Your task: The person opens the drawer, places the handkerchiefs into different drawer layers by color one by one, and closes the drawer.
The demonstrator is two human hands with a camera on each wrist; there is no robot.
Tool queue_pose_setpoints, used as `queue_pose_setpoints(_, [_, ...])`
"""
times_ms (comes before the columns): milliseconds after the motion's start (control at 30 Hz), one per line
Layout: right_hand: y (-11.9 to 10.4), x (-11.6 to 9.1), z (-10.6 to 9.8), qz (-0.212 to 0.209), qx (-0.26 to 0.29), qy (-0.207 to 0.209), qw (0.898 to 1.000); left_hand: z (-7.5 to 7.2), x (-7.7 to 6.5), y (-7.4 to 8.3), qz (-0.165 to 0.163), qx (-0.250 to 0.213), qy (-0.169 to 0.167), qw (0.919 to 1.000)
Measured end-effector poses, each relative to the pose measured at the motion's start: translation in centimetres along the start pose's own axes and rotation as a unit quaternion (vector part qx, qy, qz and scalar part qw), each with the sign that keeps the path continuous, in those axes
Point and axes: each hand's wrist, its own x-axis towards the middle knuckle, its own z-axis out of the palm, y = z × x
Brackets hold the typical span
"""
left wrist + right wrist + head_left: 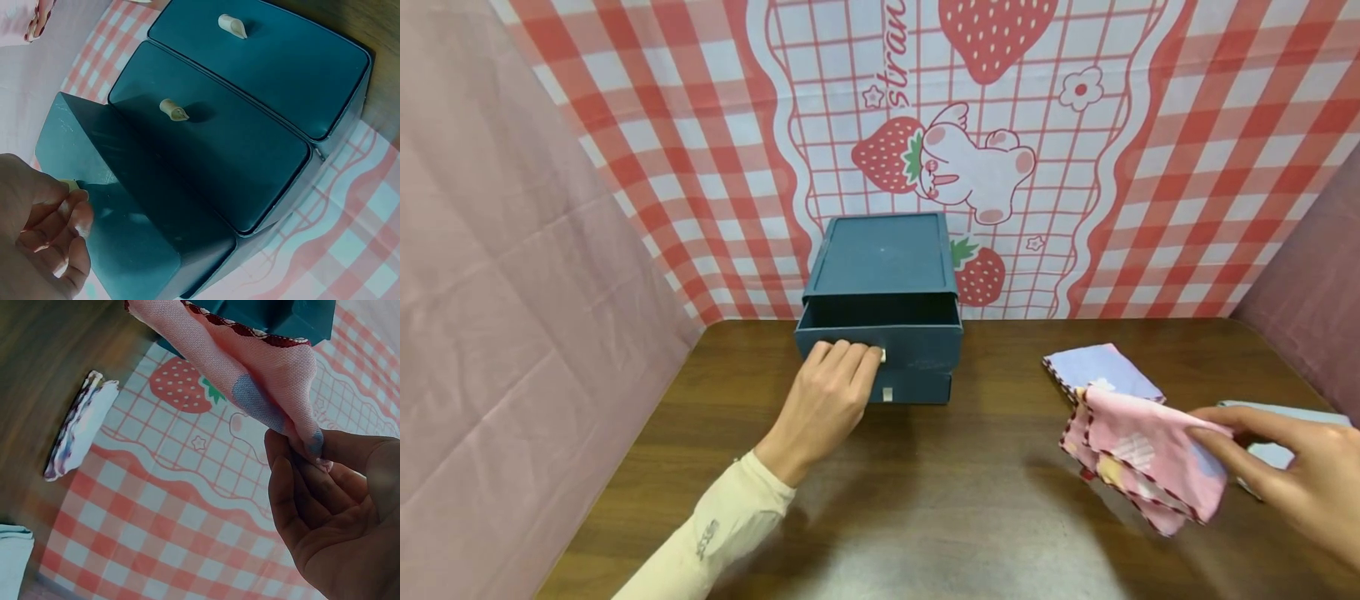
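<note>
A dark teal drawer cabinet [883, 254] stands at the back of the table, its top drawer [919, 346] pulled partway out. My left hand [831, 392] is at the front of that drawer, and in the left wrist view its thumb and fingers pinch the small pale knob [74, 185]. Off to the right, my right hand [1303, 471] holds up a folded pink handkerchief [1150, 454] with a dark scalloped edge and coloured patches. Thumb and fingertips pinch one end of the cloth, as the right wrist view shows; its other end hangs toward the cabinet.
A folded lavender cloth [1105, 371] lies on the wooden table [970, 517] behind the pink one. Partly behind my right hand is a pale blue-green cloth [1270, 454]. Lower drawers [219, 150] are closed. A strawberry-print checked curtain [1210, 167] hangs behind the cabinet.
</note>
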Motion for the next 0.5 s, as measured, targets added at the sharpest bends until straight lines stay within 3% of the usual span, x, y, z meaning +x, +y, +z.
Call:
queue_pose_setpoints(267, [0.2, 0.2, 0.4, -0.032, 0.084, 0.038, 0.995, -0.9, -0.5, 0.3, -0.001, 0.001, -0.002, 1.0000])
queue_pose_setpoints(500, [-0.3, 1.5, 0.2, -0.027, 0.069, 0.033, 0.997, -1.7, -1.1, 0.4, -0.003, 0.002, 0.002, 1.0000])
